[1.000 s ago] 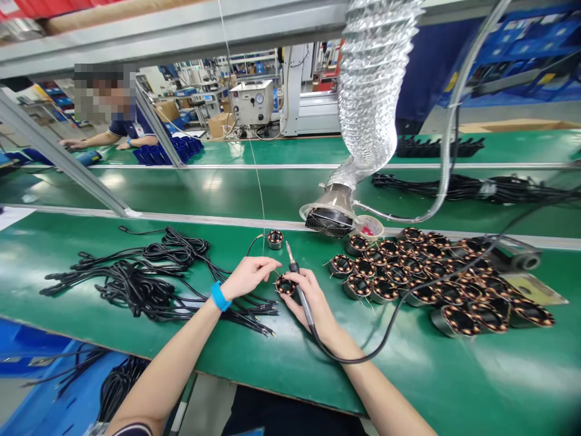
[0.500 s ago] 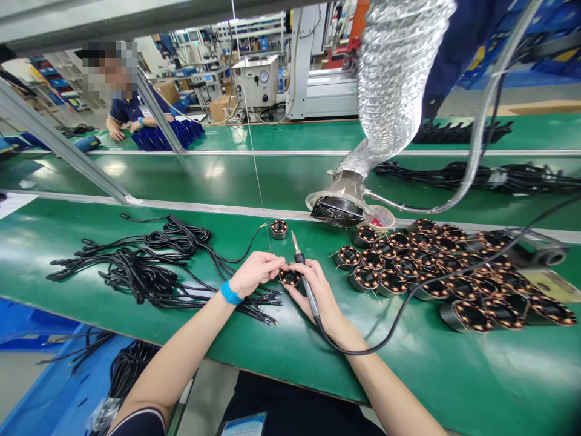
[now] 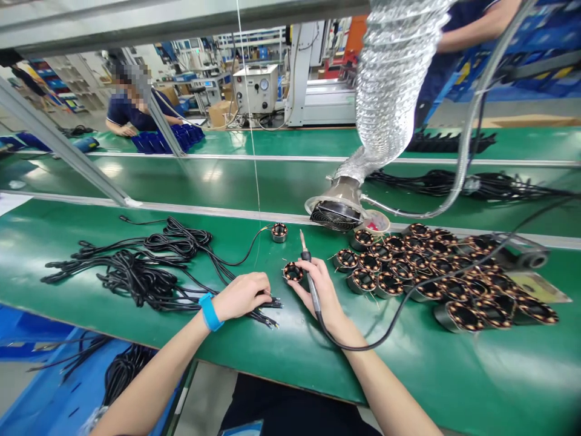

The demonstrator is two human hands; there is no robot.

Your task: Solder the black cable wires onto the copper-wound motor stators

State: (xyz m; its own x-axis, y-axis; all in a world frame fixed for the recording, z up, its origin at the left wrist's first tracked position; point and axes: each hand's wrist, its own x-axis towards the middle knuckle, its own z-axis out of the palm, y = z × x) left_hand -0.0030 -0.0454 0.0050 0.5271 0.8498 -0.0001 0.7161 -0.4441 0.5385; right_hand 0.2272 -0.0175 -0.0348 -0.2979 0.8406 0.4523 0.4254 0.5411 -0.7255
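Observation:
My right hand [image 3: 320,290] is wrapped round a soldering iron [image 3: 313,293], its tip pointing up and away. Between the thumb and fingers of that same hand sits a stator [image 3: 293,272], a dark ring with copper windings. My left hand [image 3: 245,293], with a blue wristband, is closed in a pinch at the stripped ends of the black cables [image 3: 136,272]; its fingers partly hide the cable there. Behind both hands, a second stator [image 3: 279,232] stands on the green bench with a cable's coloured wires running to it.
Many stators [image 3: 422,263] stand grouped on the right, the iron's cord passing over them. A fume extractor hood [image 3: 338,206] hangs from a foil duct above the bench. A tape roll [image 3: 376,223] lies behind the stators. Across the bench, a person works by blue parts [image 3: 167,138].
My left hand has left the stator and moved left and down to the cable ends. My right hand still holds the iron and the stator, nearly in place.

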